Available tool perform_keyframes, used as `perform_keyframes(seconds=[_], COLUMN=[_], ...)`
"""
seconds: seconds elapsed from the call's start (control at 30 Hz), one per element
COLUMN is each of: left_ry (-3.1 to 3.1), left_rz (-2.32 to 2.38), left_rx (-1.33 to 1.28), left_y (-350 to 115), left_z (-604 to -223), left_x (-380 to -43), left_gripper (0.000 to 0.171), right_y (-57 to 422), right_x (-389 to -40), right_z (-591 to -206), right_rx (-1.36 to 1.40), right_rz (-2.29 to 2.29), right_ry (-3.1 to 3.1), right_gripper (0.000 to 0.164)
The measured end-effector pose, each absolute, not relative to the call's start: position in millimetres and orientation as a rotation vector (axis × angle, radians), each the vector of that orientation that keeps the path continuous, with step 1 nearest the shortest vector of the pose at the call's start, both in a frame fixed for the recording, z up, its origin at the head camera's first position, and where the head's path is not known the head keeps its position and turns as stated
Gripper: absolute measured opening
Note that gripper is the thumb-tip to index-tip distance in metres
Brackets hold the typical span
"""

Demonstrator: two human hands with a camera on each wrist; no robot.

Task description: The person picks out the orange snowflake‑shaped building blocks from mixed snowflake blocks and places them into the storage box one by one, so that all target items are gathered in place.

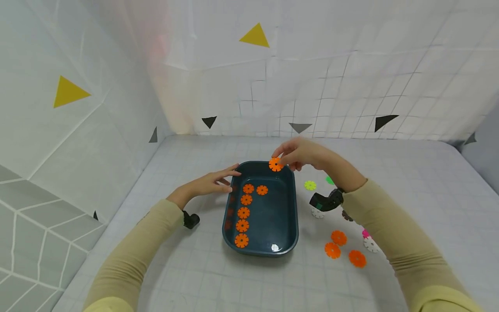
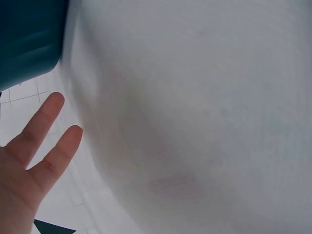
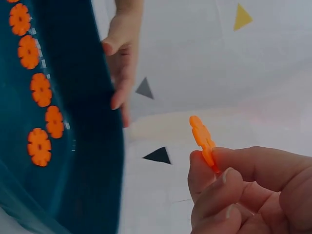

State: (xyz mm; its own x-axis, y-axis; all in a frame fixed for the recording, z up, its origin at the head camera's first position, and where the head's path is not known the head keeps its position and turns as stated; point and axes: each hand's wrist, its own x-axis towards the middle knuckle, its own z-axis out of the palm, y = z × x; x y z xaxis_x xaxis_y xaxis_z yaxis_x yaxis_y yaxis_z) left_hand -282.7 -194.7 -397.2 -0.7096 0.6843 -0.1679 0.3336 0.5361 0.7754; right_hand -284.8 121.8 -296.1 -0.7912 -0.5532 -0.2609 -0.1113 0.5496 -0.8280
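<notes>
A dark teal tray (image 1: 273,225) stands on the table with several orange notched discs (image 1: 243,212) inside, most in a column along its left wall and one beside the top of that column. My right hand (image 1: 306,154) pinches another orange disc (image 3: 203,139) between thumb and fingers, over the tray's far right corner. In the right wrist view that disc appears nearly edge-on. My left hand (image 1: 212,182) is at the tray's upper left rim, its fingers extended and spread, holding nothing. Two of its spread fingers (image 2: 58,151) show in the left wrist view, near the tray's outer wall.
Right of the tray lie loose discs: several orange ones (image 1: 338,238), a yellow-green one (image 1: 310,185), a green one (image 1: 330,180), white ones (image 1: 371,245) and a pink one (image 1: 365,233). My right forearm (image 1: 405,242) passes over some of them. A white sheeted wall (image 1: 304,78) rises behind the table.
</notes>
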Motion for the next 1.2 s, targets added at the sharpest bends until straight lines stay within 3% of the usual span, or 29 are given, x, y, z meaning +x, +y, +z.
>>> perform_keyframes(seconds=[1.2], left_ry=[2.322], left_rz=[0.992], left_rx=[0.787], left_y=[-194], left_z=[-394], left_x=[-286], left_gripper=[0.055], right_y=[72], right_x=[-291], right_z=[-349], right_rx=[-0.481], right_rz=[-1.092], right_ry=[2.237], right_gripper=[0.029])
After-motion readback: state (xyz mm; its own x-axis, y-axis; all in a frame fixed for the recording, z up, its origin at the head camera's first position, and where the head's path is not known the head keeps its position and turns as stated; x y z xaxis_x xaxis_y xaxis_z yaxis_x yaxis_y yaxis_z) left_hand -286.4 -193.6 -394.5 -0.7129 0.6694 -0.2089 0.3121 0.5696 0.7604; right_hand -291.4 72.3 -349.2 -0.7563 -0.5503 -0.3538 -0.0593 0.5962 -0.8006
